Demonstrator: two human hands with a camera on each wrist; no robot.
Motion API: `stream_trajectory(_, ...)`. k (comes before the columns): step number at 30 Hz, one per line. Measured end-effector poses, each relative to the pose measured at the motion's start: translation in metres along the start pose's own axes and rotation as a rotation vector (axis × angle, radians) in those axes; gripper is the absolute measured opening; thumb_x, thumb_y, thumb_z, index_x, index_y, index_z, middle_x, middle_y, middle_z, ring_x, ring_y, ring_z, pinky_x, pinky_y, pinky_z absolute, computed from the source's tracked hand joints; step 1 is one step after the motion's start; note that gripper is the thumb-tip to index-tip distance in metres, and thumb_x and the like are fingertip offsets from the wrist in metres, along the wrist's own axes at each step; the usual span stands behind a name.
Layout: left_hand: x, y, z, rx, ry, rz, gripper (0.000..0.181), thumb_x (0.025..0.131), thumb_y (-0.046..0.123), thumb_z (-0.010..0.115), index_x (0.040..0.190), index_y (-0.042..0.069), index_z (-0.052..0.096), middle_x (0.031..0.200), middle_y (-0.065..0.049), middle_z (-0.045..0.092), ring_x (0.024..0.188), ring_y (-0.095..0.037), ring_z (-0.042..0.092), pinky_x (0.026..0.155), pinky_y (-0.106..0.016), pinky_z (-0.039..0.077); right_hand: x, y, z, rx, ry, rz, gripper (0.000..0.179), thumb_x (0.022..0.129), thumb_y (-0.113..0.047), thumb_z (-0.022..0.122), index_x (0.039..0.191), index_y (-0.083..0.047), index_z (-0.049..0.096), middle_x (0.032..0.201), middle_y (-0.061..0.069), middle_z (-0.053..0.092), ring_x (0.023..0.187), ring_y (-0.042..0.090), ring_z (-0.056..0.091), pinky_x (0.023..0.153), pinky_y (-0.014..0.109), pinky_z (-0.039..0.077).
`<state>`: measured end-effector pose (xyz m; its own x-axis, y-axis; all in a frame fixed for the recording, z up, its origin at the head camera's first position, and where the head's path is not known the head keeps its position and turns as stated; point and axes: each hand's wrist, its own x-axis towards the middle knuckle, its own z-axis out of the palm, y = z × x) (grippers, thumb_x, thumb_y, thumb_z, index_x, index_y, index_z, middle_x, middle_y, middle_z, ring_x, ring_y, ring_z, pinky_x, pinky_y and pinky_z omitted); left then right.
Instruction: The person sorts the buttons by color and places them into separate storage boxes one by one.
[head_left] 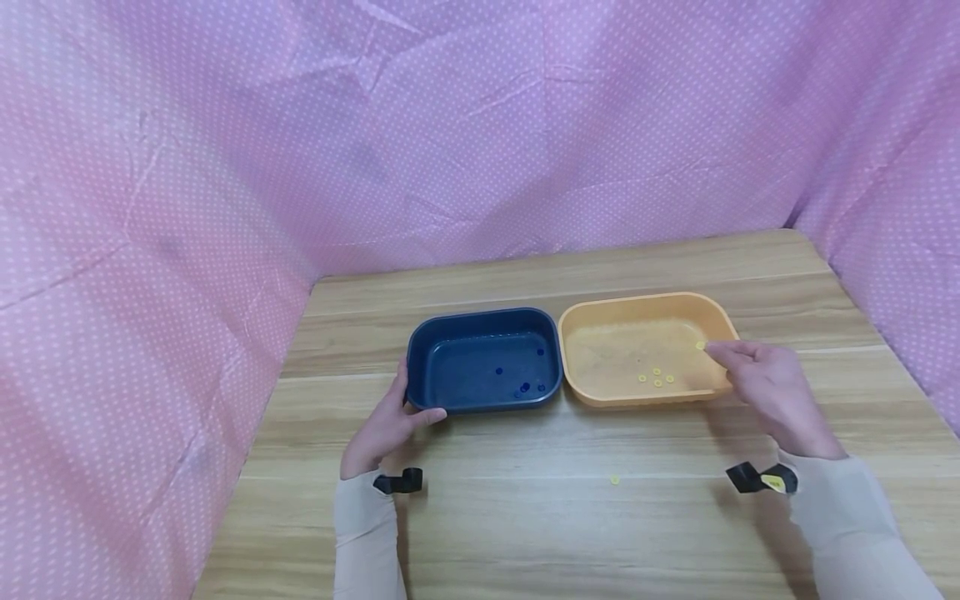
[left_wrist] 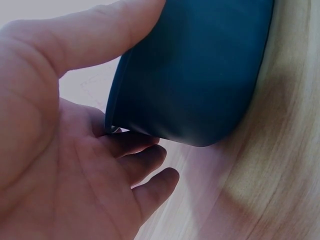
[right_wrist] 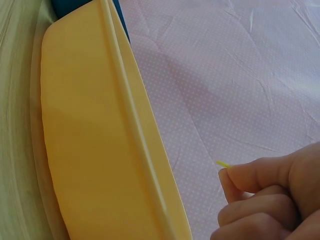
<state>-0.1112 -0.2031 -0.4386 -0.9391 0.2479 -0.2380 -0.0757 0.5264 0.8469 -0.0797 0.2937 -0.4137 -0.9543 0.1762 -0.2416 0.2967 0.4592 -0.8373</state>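
Observation:
My right hand pinches a small yellow button between thumb and fingertip, above the right side of the orange plastic bin. In the right wrist view the button shows as a thin yellow edge beyond the fingertips. Several more yellow buttons lie on that bin's floor. My left hand holds the near left corner of the dark blue bin, thumb at the front rim and fingers along the left side. Several dark blue buttons lie inside it.
Both bins stand side by side on a wood-grain table, their short sides nearly touching. One yellow button lies on the table in front of the orange bin. Pink dotted cloth hangs behind the table and at both sides.

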Motion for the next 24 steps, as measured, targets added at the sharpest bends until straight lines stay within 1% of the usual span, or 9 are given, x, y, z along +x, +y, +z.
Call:
stream_trajectory(3,0.001,-0.001,0.000,-0.003,-0.006,-0.005,0.107,0.088,0.020,0.073,0.156,0.020,-0.009,0.163,-0.007,-0.001,0.146,-0.036,0.010,0.112,-0.059,0.019,-0.001,0.000,0.000,-0.005,0.021,0.003,0.068,0.094,-0.056,0.054,0.124,0.004,0.060,0.063,-0.008,0.042,0.069,0.012,0.042,0.052,0.031,0.037)
stream_trajectory(5,0.004,-0.011,0.001,-0.003,0.004,-0.004,0.106,0.088,0.021,0.073,0.156,0.025,-0.009,0.163,-0.003,0.000,0.146,-0.034,0.010,0.112,-0.059,0.019,-0.001,0.000,0.000,-0.007,0.029,0.008,0.067,0.093,-0.056,0.054,0.124,0.003,0.061,0.067,-0.007,0.045,0.074,0.012,0.042,0.055,0.030,0.038)
stream_trajectory(10,0.002,-0.011,0.002,-0.006,0.014,-0.014,0.107,0.087,0.025,0.074,0.156,0.028,-0.008,0.163,-0.002,0.002,0.146,-0.033,0.011,0.112,-0.059,0.020,-0.001,0.000,-0.001,0.025,0.022,0.041,0.070,0.092,-0.058,0.055,0.125,0.004,0.058,0.067,-0.009,0.044,0.068,0.011,0.042,0.052,0.031,0.036)
stream_trajectory(14,0.002,-0.010,0.002,-0.005,0.015,-0.024,0.107,0.088,0.025,0.074,0.156,0.028,-0.008,0.163,-0.002,0.003,0.146,-0.033,0.012,0.112,-0.059,0.020,-0.002,0.000,-0.002,0.054,0.015,0.047,0.069,0.092,-0.057,0.056,0.124,0.004,0.057,0.061,-0.011,0.041,0.061,0.009,0.042,0.049,0.032,0.034)
stream_trajectory(16,0.002,-0.010,0.001,-0.004,0.015,-0.024,0.106,0.088,0.025,0.074,0.156,0.029,-0.008,0.163,-0.002,0.003,0.146,-0.034,0.012,0.112,-0.059,0.020,-0.002,0.000,-0.001,0.050,0.016,0.037,0.068,0.092,-0.057,0.056,0.124,0.003,0.057,0.061,-0.011,0.041,0.062,0.009,0.042,0.050,0.032,0.035)
stream_trajectory(18,0.003,-0.010,0.001,-0.007,0.017,-0.019,0.105,0.088,0.024,0.073,0.156,0.029,-0.007,0.163,-0.001,0.004,0.146,-0.033,0.013,0.112,-0.059,0.020,-0.003,0.000,-0.001,0.034,0.016,0.027,0.068,0.092,-0.057,0.056,0.125,0.002,0.058,0.064,-0.009,0.044,0.068,0.010,0.043,0.053,0.030,0.037)
stream_trajectory(20,0.003,-0.009,0.001,-0.010,0.018,-0.013,0.104,0.088,0.024,0.073,0.156,0.030,-0.006,0.163,-0.001,0.004,0.146,-0.033,0.013,0.112,-0.059,0.020,-0.003,-0.001,0.001,0.010,0.015,0.019,0.069,0.092,-0.058,0.055,0.127,0.001,0.059,0.075,-0.002,0.052,0.078,0.013,0.045,0.058,0.029,0.040)
stream_trajectory(22,0.004,-0.009,0.001,-0.011,0.018,-0.011,0.104,0.088,0.024,0.073,0.156,0.030,-0.006,0.163,-0.001,0.004,0.145,-0.034,0.014,0.112,-0.059,0.021,-0.005,-0.003,0.003,-0.011,0.003,0.014,0.070,0.092,-0.060,0.053,0.129,0.000,0.058,0.095,0.008,0.061,0.094,0.018,0.049,0.068,0.030,0.043)
stream_trajectory(24,0.004,-0.008,0.001,-0.012,0.018,-0.014,0.105,0.088,0.023,0.074,0.156,0.030,-0.006,0.163,-0.001,0.004,0.145,-0.033,0.014,0.112,-0.059,0.021,-0.006,-0.005,0.005,-0.032,-0.010,0.013,0.072,0.092,-0.062,0.051,0.131,-0.001,0.058,0.116,0.016,0.060,0.107,0.025,0.048,0.076,0.034,0.043)
